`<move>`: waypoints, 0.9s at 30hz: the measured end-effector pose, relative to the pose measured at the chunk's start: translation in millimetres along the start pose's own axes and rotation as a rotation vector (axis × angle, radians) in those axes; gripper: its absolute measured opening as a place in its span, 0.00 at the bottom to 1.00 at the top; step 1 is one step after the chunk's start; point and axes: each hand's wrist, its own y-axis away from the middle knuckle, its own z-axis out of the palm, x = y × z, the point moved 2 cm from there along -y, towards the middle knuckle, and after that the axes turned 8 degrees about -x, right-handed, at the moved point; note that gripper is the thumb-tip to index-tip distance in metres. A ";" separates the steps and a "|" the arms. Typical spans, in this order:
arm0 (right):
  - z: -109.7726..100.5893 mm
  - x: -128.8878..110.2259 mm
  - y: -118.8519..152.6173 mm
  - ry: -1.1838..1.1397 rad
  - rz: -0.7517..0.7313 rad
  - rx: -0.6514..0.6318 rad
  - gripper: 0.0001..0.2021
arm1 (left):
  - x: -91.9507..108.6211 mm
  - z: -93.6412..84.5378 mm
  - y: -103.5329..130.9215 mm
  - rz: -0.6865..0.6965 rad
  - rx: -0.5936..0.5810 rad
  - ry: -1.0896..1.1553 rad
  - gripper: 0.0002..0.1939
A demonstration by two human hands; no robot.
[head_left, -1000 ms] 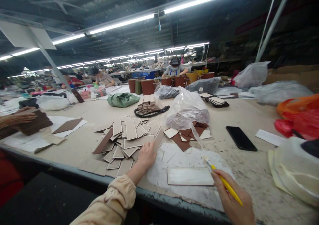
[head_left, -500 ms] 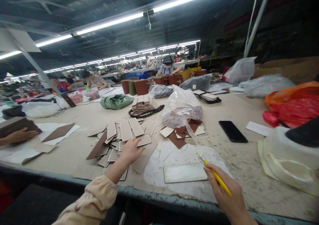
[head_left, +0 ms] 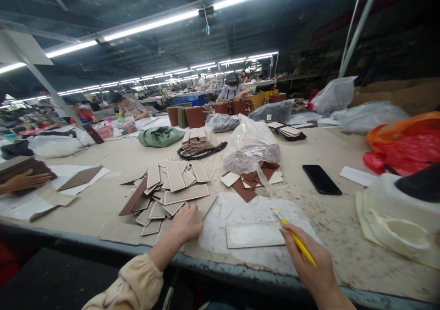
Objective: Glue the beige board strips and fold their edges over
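Note:
My right hand (head_left: 311, 257) is closed round a yellow-handled brush (head_left: 299, 243), its bristles just above a pale rectangular panel (head_left: 254, 235). That panel lies flat on a whitish, stained sheet (head_left: 240, 207) and looks wet or coated. My left hand (head_left: 187, 223) rests at the lower right edge of a loose pile of beige and brown panels (head_left: 175, 177); its fingers are curled down, and what lies under them is hidden. A flat beige piece (head_left: 208, 204) reaches out beside that hand.
A clear plastic bag (head_left: 252, 140) with brown pieces stands behind the sheet. A black phone (head_left: 321, 180) and a whitish container (head_left: 402, 209) lie to the right. Another person's hand (head_left: 29, 180) touches a brown stack at the far left.
My left hand has moved down and toward me, off the pile's upper right panels. Some panels there have shifted. My right hand with the brush has hardly moved.

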 end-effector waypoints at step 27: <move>13.6 -24.5 -3.8 -0.315 0.084 -0.065 0.10 | 13.2 -1.8 78.2 0.189 -0.762 1.636 0.14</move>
